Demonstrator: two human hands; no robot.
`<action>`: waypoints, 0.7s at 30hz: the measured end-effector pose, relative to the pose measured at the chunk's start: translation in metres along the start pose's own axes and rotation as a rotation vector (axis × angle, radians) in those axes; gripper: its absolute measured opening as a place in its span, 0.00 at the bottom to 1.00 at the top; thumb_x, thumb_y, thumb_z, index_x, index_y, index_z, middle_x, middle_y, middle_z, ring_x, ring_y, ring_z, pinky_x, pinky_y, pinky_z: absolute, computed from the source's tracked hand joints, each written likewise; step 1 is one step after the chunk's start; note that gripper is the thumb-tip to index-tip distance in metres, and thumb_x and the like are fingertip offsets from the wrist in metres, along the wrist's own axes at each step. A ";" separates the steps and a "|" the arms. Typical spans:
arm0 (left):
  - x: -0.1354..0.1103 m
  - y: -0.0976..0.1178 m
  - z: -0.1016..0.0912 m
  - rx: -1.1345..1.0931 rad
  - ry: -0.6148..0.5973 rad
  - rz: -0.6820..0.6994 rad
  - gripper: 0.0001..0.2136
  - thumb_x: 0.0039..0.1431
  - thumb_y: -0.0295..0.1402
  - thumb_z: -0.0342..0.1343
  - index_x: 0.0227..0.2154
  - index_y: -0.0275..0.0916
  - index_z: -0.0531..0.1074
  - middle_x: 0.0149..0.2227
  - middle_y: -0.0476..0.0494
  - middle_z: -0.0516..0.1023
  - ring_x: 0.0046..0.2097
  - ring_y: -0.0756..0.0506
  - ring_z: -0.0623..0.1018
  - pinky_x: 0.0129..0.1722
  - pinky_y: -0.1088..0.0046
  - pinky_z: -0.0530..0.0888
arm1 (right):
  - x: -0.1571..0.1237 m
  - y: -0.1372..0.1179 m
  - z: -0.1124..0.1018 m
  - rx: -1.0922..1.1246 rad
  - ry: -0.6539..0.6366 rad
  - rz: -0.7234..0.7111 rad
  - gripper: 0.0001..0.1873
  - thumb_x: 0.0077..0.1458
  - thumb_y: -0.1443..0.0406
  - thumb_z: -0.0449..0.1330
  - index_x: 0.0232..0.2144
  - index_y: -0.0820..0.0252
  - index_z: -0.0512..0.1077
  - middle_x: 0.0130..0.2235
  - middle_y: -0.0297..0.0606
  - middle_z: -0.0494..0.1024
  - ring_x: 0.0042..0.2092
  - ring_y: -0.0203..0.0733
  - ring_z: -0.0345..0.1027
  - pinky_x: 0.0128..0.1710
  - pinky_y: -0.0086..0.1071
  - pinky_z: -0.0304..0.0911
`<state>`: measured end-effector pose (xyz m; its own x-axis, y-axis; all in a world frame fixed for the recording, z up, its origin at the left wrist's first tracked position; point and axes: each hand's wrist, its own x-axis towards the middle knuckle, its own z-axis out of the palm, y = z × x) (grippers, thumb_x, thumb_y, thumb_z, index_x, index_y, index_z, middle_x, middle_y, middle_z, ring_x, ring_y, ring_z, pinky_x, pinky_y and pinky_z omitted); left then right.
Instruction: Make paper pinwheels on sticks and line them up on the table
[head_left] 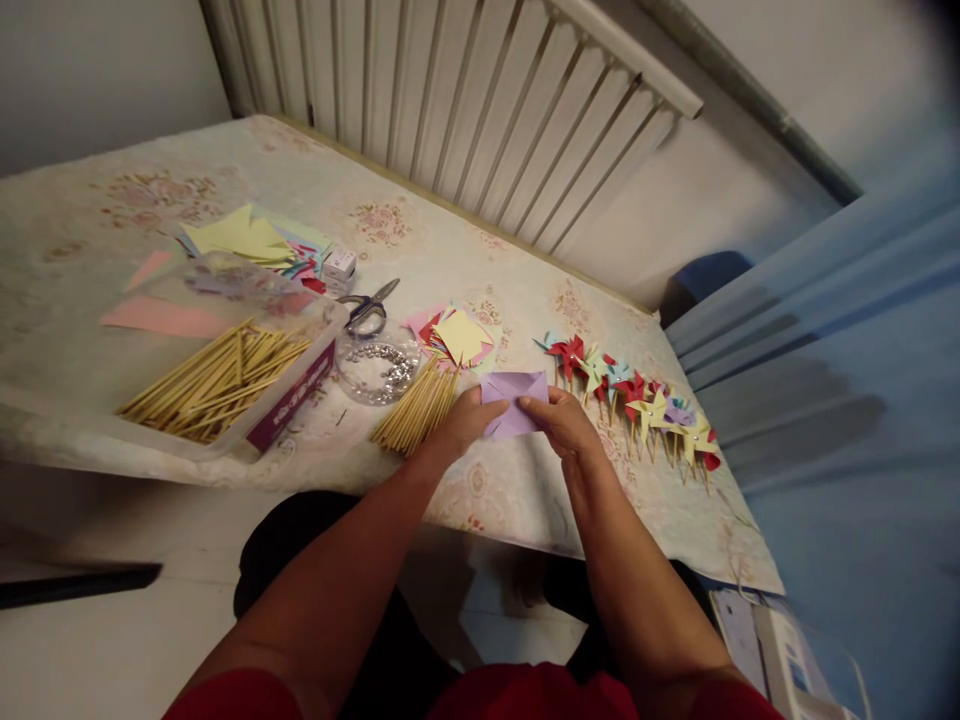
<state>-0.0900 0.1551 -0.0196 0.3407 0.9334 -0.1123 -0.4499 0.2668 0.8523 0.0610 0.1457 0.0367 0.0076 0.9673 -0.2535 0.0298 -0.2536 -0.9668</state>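
Both hands hold a lilac paper square (515, 398) with cut corners just above the table's front edge. My left hand (463, 424) pinches its left side, fingers closed on it. My right hand (559, 420) grips its right side, with the thumb on top. A loose bundle of wooden sticks (418, 408) lies right beside my left hand. A row of finished paper pinwheels (637, 398) on sticks lies to the right of my right hand.
A clear tray of sticks (217, 378) stands at the left, a round clear dish of pins (377, 366) and scissors (367, 308) beside it. Stacks of coloured paper (459, 336) lie behind the hands, more sheets (244, 238) at the far left. A radiator (465, 110) backs the table.
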 end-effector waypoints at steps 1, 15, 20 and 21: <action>0.000 0.000 0.000 0.015 -0.007 0.006 0.17 0.47 0.35 0.62 0.41 0.32 0.75 0.30 0.45 0.79 0.31 0.48 0.76 0.32 0.73 0.72 | 0.001 0.002 -0.001 -0.019 0.002 -0.001 0.20 0.32 0.58 0.73 0.29 0.63 0.77 0.27 0.34 0.79 0.26 0.36 0.69 0.31 0.30 0.65; 0.004 -0.002 -0.002 0.172 0.003 0.138 0.14 0.49 0.34 0.59 0.39 0.34 0.71 0.36 0.44 0.78 0.37 0.47 0.76 0.37 0.71 0.72 | 0.003 0.004 -0.004 -0.128 0.178 -0.005 0.20 0.30 0.60 0.71 0.30 0.62 0.76 0.27 0.35 0.79 0.27 0.40 0.71 0.33 0.35 0.69; 0.006 0.000 -0.002 0.093 0.047 0.236 0.25 0.51 0.30 0.58 0.52 0.37 0.61 0.39 0.44 0.75 0.37 0.49 0.76 0.39 0.71 0.72 | 0.004 -0.004 -0.008 -0.178 0.311 -0.057 0.21 0.32 0.59 0.68 0.32 0.61 0.75 0.31 0.37 0.80 0.31 0.42 0.73 0.33 0.34 0.69; 0.006 0.001 -0.002 0.099 0.056 0.269 0.27 0.51 0.29 0.58 0.55 0.38 0.59 0.40 0.43 0.75 0.38 0.49 0.76 0.40 0.70 0.72 | 0.004 -0.005 -0.009 -0.210 0.351 -0.070 0.21 0.33 0.59 0.68 0.33 0.61 0.74 0.32 0.38 0.80 0.31 0.43 0.73 0.33 0.34 0.69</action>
<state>-0.0903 0.1619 -0.0206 0.1729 0.9800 0.0986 -0.4337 -0.0141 0.9009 0.0699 0.1507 0.0410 0.3378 0.9327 -0.1265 0.2453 -0.2170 -0.9449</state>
